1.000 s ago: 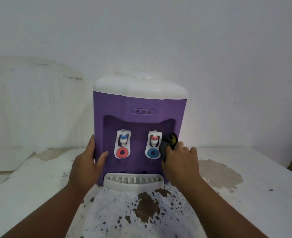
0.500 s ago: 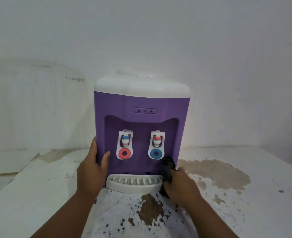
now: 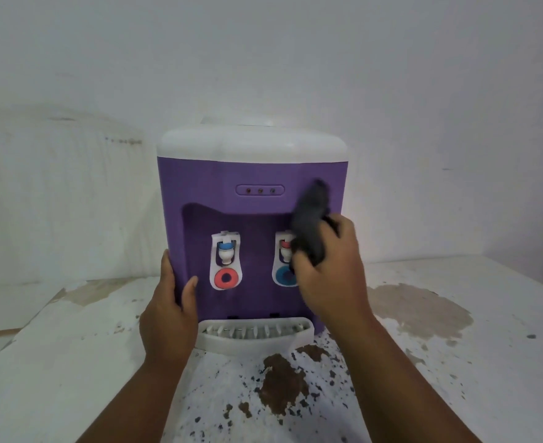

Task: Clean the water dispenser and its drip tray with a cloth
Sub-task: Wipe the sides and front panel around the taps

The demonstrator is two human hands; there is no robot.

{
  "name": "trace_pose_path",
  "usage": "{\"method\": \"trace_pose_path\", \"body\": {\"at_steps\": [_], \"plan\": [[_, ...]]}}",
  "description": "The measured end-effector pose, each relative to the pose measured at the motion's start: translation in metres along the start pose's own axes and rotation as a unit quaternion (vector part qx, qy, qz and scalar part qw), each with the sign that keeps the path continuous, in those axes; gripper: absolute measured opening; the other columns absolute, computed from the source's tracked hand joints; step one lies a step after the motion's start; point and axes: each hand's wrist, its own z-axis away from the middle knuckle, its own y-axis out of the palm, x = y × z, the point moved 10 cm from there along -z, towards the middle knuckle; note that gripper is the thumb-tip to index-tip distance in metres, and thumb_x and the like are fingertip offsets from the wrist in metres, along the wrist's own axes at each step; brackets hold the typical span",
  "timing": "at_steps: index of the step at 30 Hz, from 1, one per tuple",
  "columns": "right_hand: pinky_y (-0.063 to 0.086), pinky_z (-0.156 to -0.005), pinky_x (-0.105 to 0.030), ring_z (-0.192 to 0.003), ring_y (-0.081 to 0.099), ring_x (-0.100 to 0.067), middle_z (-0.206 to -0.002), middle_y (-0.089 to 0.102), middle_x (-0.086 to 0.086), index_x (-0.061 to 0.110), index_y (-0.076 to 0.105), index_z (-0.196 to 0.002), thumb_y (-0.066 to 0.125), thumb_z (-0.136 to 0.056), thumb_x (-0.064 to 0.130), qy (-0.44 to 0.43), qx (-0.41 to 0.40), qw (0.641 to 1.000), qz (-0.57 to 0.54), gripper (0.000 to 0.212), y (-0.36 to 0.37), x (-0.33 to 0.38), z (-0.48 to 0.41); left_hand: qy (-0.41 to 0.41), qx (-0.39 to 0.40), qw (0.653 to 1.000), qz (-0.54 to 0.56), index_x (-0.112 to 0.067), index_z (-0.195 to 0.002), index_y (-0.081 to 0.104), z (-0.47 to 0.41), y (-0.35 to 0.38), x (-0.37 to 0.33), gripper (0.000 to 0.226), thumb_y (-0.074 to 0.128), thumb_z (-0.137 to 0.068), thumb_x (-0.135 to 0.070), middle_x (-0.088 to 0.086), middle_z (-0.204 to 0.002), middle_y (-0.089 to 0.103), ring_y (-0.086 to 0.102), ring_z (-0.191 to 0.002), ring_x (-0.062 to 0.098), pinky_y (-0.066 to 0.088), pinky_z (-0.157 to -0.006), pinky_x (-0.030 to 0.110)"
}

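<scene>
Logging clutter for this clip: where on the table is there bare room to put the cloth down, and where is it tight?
Free: the table right of the water dispenser, and the stretch left of the left hand. Both are stained but hold nothing. Crowded: in front of the drip tray, between both forearms, and the recess where the right hand holds the cloth.

water dispenser (image 3: pixel 228 183): purple body, white top, upright on the bench (image 3: pixel 455 362) against the wall. recessed front carries two white taps, the left one with a red ring, the right one with a blue ring. drip tray (image 3: pixel 302 335): white, slotted, seated at the base front. cloth (image 3: pixel 310 220): dark grey, bunched, pressed against the front's upper right, partly covering the right tap.
</scene>
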Motion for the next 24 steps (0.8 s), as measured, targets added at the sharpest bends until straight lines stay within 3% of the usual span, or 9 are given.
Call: {"method": "trace_pose_path", "body": {"at_steps": [3,6,12,14,16,20,22,24], "plan": [[0.048,-0.089,-0.036,-0.104,0.05,-0.02,-0.127,0.05,0.0,0.025,0.064,-0.118,0.063,-0.087,0.029,-0.09,0.038,0.974,0.204,0.032,0.023,0.019,0.002,0.003,0.015,1.0,0.005,-0.021,-0.158,0.024,-0.001,0.0,0.002,0.069,0.042,-0.098,-0.048,0.014,-0.123,0.068,0.07,-0.092,0.033,0.061,-0.078,0.047],[0.044,-0.088,-0.039,-0.106,0.05,-0.025,-0.133,0.047,-0.003,0.028,0.059,-0.126,0.055,-0.089,0.037,-0.095,0.06,0.948,0.299,0.038,0.029,0.014,0.001,0.006,0.029,1.0,0.01,-0.023,-0.158,0.025,-0.003,-0.002,0.002,0.069,0.043,-0.097,-0.048,0.011,-0.123,0.068,0.07,-0.094,0.03,0.062,-0.079,0.047],[0.048,-0.071,-0.032,-0.087,0.056,-0.021,-0.11,0.058,0.001,0.025,0.065,-0.115,0.055,-0.09,0.029,-0.009,0.079,0.98,0.181,0.027,0.009,-0.006,-0.008,-0.002,0.062,0.998,0.028,-0.022,-0.158,0.025,-0.004,-0.001,0.0,0.069,0.046,-0.097,-0.045,0.01,-0.131,0.064,0.068,-0.104,0.031,0.061,-0.085,0.046],[0.043,-0.063,-0.028,-0.078,0.055,-0.018,-0.098,0.058,0.003,0.025,0.068,-0.103,0.056,-0.087,0.027,0.037,0.051,0.991,0.117,0.02,-0.001,-0.015,-0.009,-0.002,0.078,0.996,0.033,-0.023,-0.158,0.023,-0.006,0.0,0.001,0.068,0.047,-0.098,-0.044,0.009,-0.134,0.062,0.067,-0.106,0.03,0.061,-0.086,0.046],[0.039,-0.059,-0.025,-0.075,0.054,-0.016,-0.095,0.056,0.003,0.023,0.066,-0.103,0.058,-0.086,0.024,0.03,0.02,0.995,0.093,0.019,-0.005,-0.011,-0.008,-0.013,0.087,0.995,0.036,-0.024,-0.159,0.022,-0.006,0.002,0.004,0.069,0.047,-0.098,-0.045,0.008,-0.137,0.06,0.066,-0.11,0.03,0.06,-0.088,0.046],[0.05,-0.078,-0.034,-0.102,0.054,-0.025,-0.124,0.054,-0.003,0.023,0.059,-0.129,0.06,-0.09,0.023,-0.066,0.072,0.977,0.191,0.039,0.024,0.01,-0.001,-0.018,0.096,0.994,0.047,-0.025,-0.158,0.022,-0.006,0.004,0.005,0.069,0.048,-0.098,-0.045,0.007,-0.14,0.058,0.065,-0.113,0.03,0.059,-0.089,0.048],[0.051,-0.09,-0.039,-0.115,0.051,-0.025,-0.134,0.051,-0.002,0.027,0.053,-0.139,0.057,-0.092,0.025,-0.067,0.084,0.971,0.214,0.047,0.027,0.005,-0.002,-0.021,0.108,0.991,0.071,-0.026,-0.158,0.024,-0.008,0.003,0.006,0.066,0.05,-0.099,-0.043,0.004,-0.141,0.058,0.064,-0.116,0.027,0.059,-0.09,0.048],[0.051,-0.091,-0.035,-0.113,0.053,-0.023,-0.131,0.055,0.0,0.028,0.054,-0.14,0.059,-0.09,0.021,-0.033,0.076,0.983,0.165,0.05,0.02,-0.009,0.0,-0.042,0.129,0.984,0.114,-0.029,-0.156,0.028,-0.009,0.004,0.01,0.066,0.054,-0.098,-0.044,-0.001,-0.142,0.057,0.061,-0.121,0.023,0.058,-0.092,0.049]]}}
